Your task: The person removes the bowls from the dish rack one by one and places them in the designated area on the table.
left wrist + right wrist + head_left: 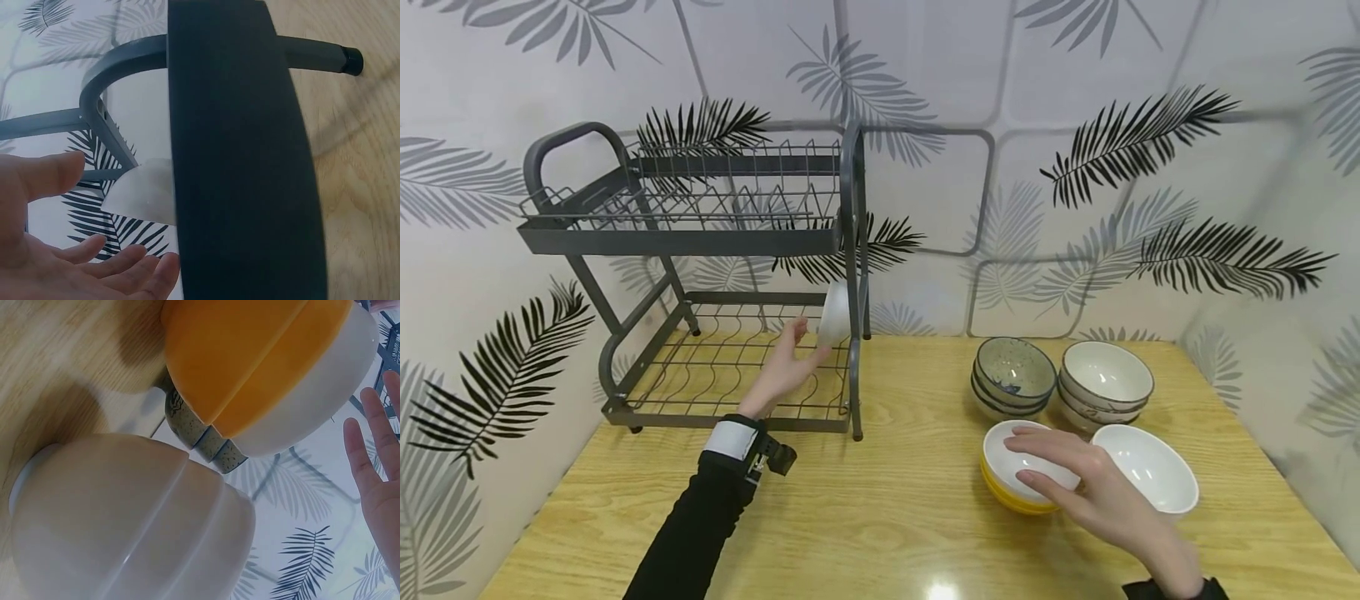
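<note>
My left hand [786,367] reaches into the lower tier of a dark metal dish rack [696,242], its thumb and fingers spread. Beside its fingertips a white bowl [836,315] stands on its side at the rack's right end; in the left wrist view the bowl [142,190] shows apart from the fingers, partly hidden by a dark rack bar [240,150]. Over a stack of bowls, yellow below [1013,495] and white on top [1018,462], hovers my right hand [1093,492], fingers extended. The right wrist view shows these fingers [359,450] apart from the stack.
White bowls [1150,467] are stacked to the right of the yellow ones. Behind stand a speckled grey-green stack [1015,371] and a cream, dark-rimmed stack [1105,375]. A leaf-patterned wall [925,192] backs the wooden table [880,500].
</note>
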### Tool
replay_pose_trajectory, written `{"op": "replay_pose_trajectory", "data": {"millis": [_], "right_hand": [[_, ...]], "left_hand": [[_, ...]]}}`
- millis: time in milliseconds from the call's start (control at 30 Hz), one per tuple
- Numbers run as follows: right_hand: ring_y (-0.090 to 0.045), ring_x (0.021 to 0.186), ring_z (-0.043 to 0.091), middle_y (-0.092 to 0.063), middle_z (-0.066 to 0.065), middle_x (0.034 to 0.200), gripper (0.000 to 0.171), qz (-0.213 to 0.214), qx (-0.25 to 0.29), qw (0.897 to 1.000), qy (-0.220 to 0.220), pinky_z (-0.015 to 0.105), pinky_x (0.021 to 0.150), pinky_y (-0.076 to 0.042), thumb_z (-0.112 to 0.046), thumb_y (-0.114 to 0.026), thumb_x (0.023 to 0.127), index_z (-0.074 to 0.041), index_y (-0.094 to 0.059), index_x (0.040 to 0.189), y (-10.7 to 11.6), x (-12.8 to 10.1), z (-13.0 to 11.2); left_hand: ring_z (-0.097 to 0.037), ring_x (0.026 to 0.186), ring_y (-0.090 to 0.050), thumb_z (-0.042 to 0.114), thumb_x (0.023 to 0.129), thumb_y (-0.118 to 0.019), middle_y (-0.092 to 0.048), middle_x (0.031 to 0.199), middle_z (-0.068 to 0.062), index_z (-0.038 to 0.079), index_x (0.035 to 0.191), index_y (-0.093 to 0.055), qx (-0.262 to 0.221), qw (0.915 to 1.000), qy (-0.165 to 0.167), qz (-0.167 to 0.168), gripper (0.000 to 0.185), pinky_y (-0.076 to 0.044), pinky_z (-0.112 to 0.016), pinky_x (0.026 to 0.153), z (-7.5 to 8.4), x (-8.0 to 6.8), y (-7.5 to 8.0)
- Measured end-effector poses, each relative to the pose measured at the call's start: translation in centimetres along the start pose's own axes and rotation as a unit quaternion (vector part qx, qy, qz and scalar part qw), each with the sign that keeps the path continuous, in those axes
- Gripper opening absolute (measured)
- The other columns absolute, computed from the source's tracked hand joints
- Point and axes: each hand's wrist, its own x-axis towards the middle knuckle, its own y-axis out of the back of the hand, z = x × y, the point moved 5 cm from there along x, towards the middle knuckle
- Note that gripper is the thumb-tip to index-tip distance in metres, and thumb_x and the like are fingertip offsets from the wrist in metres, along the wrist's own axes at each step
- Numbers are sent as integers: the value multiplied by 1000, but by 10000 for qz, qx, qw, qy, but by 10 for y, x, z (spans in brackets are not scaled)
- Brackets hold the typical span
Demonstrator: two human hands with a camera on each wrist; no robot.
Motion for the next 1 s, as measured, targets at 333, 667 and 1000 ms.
{"op": "replay_pose_trajectory", "data": {"millis": [333, 667, 1000], "right_hand": [[-61, 125, 6, -75, 10, 115, 49, 149, -228, 9995, 176, 9, 112, -37, 5, -83, 73, -12, -72, 118, 2, -6, 3], [-69, 89, 15, -75, -10, 91, 29, -195, -1067, 9930, 457, 8, 111, -33, -11, -88, 69, -16, -76, 94, -7, -21, 12], [-59, 70, 12, -66, -8, 72, 49, 610, -1487, 9822, 975, 29, 91, -42, -43, -44, 106, -13, -69, 76, 4, -22, 6]], "left_hand": [[-45, 154, -19, 16, 105, -53, -22, 163, -29, -5, 156, -17, -236, 9997, 45, -56, 66, -26, -58, 124, -2, 20, -6], [-45, 151, -26, 13, 103, -54, -29, 160, -29, -5, 153, -25, -231, 9997, 97, -47, 60, -26, -59, 124, -4, 25, -13], [-45, 151, -27, 14, 103, -53, -29, 159, -31, -5, 152, -26, -250, 9996, 141, -35, 59, -27, -60, 123, -7, 26, -11]]}}
